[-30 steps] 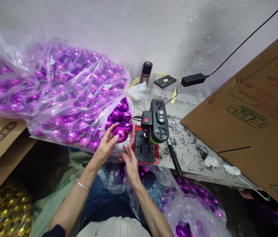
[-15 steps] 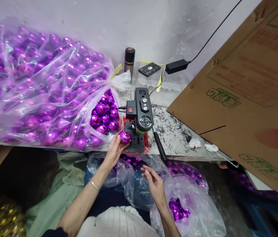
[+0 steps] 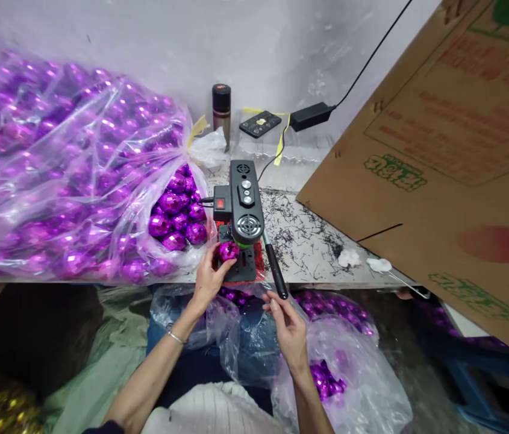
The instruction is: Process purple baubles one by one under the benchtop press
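One purple faceted ball (image 3: 228, 251): over the left part of a slotted black plate (image 3: 244, 273), just below the round head of a black machine (image 3: 246, 196); whether resting on the plate, impossible to tell.
Left hand (image 3: 209, 276): clasped on the ball — thumb along the near side, fingers round the left side, upper part of the ball bare.
Right hand (image 3: 292, 331): half curled, nothing seen in the grasp; fingertips right beside the lower end of a black lever handle (image 3: 276, 271) — touching or just short, impossible to tell.
Ball from the grips: within the left one; up and to the left of the right one, well apart.
Big clear bag (image 3: 78, 193): left of the machine, filled with more balls (image 3: 175, 208), mouth gaping just beside the left hand.
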The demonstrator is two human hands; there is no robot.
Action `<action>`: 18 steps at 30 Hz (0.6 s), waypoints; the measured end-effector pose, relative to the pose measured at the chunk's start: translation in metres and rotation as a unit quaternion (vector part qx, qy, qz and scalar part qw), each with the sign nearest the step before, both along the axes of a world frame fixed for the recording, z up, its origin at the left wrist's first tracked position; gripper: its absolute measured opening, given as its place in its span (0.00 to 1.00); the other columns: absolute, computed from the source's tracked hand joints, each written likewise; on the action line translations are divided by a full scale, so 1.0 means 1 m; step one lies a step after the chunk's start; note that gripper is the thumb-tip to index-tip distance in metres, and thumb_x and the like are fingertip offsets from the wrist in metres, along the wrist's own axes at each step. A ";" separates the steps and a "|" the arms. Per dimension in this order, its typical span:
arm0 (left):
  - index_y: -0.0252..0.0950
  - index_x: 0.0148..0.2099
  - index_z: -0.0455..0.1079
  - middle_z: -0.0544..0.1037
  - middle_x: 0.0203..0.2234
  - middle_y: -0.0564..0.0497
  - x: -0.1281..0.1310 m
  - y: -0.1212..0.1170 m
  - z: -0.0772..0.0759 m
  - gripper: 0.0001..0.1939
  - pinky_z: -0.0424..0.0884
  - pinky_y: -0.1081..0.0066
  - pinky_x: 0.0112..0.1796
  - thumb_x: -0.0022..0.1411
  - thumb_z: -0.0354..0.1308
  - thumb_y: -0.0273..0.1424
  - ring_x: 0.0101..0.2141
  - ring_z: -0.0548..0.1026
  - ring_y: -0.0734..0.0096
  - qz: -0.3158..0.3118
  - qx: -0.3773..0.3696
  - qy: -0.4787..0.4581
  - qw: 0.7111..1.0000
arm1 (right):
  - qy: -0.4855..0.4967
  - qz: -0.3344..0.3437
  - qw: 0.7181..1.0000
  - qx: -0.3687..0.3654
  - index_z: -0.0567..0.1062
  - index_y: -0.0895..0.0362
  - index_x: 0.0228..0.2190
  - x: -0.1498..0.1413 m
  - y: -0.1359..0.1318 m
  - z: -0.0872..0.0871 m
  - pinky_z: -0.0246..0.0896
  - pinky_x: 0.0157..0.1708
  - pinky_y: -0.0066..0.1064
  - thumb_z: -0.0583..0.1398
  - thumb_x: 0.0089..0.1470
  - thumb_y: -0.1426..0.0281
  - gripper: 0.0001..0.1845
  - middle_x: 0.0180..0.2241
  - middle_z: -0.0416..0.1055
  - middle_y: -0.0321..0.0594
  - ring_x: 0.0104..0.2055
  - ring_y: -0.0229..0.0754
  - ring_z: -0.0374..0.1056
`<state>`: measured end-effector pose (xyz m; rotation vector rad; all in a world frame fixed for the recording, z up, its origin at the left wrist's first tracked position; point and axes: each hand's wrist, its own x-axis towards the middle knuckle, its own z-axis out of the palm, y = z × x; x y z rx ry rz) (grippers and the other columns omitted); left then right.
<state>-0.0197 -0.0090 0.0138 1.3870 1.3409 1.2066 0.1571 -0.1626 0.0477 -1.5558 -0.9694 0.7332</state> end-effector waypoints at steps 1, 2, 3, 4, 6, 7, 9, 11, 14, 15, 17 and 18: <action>0.40 0.61 0.76 0.86 0.53 0.42 0.000 0.000 -0.002 0.31 0.77 0.51 0.59 0.61 0.75 0.48 0.54 0.84 0.50 -0.003 0.017 0.030 0.999 | 0.004 -0.003 1.000 -0.001 0.89 0.53 0.45 0.001 0.001 0.001 0.83 0.40 0.37 0.63 0.68 0.46 0.25 0.42 0.89 0.49 0.35 0.45 0.84; 0.40 0.62 0.76 0.86 0.53 0.42 0.000 0.001 -0.003 0.31 0.78 0.50 0.59 0.62 0.75 0.48 0.54 0.84 0.49 -0.006 0.034 0.057 0.998 | 0.009 -0.006 1.000 -0.001 0.88 0.53 0.45 0.001 0.001 0.001 0.83 0.40 0.37 0.63 0.68 0.46 0.25 0.42 0.89 0.49 0.35 0.45 0.84; 0.40 0.62 0.77 0.86 0.53 0.42 0.000 0.002 -0.004 0.30 0.78 0.50 0.59 0.63 0.74 0.48 0.54 0.84 0.49 -0.010 0.050 0.077 0.996 | 0.012 -0.009 1.000 -0.001 0.88 0.53 0.45 0.000 0.001 0.002 0.83 0.40 0.37 0.63 0.68 0.46 0.25 0.42 0.89 0.49 0.35 0.45 0.84; 0.41 0.63 0.76 0.86 0.53 0.41 0.001 0.003 -0.004 0.30 0.78 0.50 0.59 0.63 0.74 0.48 0.54 0.84 0.48 -0.012 0.064 0.092 0.994 | 0.010 -0.009 1.000 -0.001 0.88 0.53 0.45 0.000 0.001 0.002 0.83 0.40 0.37 0.63 0.68 0.46 0.25 0.42 0.89 0.49 0.35 0.45 0.84; 0.41 0.63 0.76 0.85 0.55 0.41 0.002 0.004 -0.003 0.31 0.77 0.49 0.60 0.64 0.74 0.48 0.56 0.83 0.47 -0.019 0.081 0.102 0.991 | 0.002 -0.004 1.000 -0.001 0.88 0.53 0.45 -0.001 0.001 0.003 0.83 0.40 0.36 0.63 0.68 0.46 0.25 0.42 0.89 0.49 0.35 0.45 0.84; 0.41 0.63 0.76 0.85 0.55 0.40 0.003 0.005 -0.002 0.31 0.77 0.48 0.60 0.64 0.74 0.49 0.57 0.83 0.46 -0.026 0.085 0.099 0.991 | -0.003 -0.001 1.000 -0.003 0.88 0.53 0.45 -0.001 0.001 0.004 0.83 0.40 0.36 0.63 0.68 0.46 0.25 0.42 0.89 0.49 0.35 0.45 0.84; 0.41 0.62 0.76 0.85 0.56 0.40 0.003 0.005 0.001 0.31 0.75 0.48 0.62 0.63 0.75 0.50 0.59 0.82 0.45 -0.048 0.086 0.084 0.992 | -0.012 0.000 1.000 -0.008 0.88 0.53 0.45 0.000 0.001 0.004 0.83 0.41 0.36 0.63 0.68 0.47 0.25 0.43 0.89 0.48 0.36 0.45 0.85; 0.41 0.62 0.77 0.85 0.57 0.40 0.001 0.004 0.004 0.32 0.74 0.48 0.64 0.63 0.75 0.51 0.60 0.81 0.44 -0.073 0.082 0.067 0.992 | -0.019 -0.006 1.000 -0.009 0.88 0.53 0.44 0.001 0.001 0.004 0.84 0.41 0.37 0.63 0.67 0.46 0.25 0.42 0.89 0.48 0.36 0.46 0.85; 0.42 0.61 0.77 0.84 0.57 0.39 0.000 0.000 0.007 0.32 0.72 0.47 0.65 0.62 0.75 0.53 0.61 0.80 0.43 -0.094 0.072 0.050 0.992 | -0.029 -0.006 1.000 -0.009 0.88 0.53 0.43 0.004 0.001 0.003 0.84 0.40 0.37 0.64 0.66 0.46 0.25 0.42 0.89 0.48 0.36 0.47 0.86; 0.42 0.61 0.77 0.84 0.58 0.39 0.000 -0.001 0.007 0.33 0.72 0.47 0.66 0.62 0.75 0.54 0.61 0.80 0.43 -0.096 0.069 0.048 0.992 | -0.033 -0.005 0.999 -0.009 0.88 0.53 0.42 0.005 0.001 0.004 0.84 0.40 0.37 0.64 0.66 0.46 0.25 0.41 0.89 0.48 0.36 0.47 0.86; 0.42 0.62 0.77 0.83 0.58 0.39 0.002 0.000 0.005 0.32 0.71 0.46 0.66 0.62 0.75 0.53 0.62 0.79 0.43 -0.099 0.068 0.050 0.992 | -0.046 -0.003 0.999 -0.008 0.88 0.53 0.43 0.007 -0.001 0.005 0.84 0.39 0.37 0.63 0.67 0.47 0.24 0.42 0.89 0.49 0.36 0.47 0.86; 0.42 0.62 0.76 0.83 0.58 0.39 0.003 0.002 0.004 0.32 0.71 0.46 0.66 0.63 0.75 0.53 0.62 0.79 0.43 -0.101 0.070 0.052 0.991 | -0.055 -0.006 0.998 -0.005 0.88 0.53 0.44 0.008 -0.001 0.007 0.84 0.39 0.37 0.63 0.67 0.48 0.24 0.42 0.89 0.49 0.36 0.47 0.86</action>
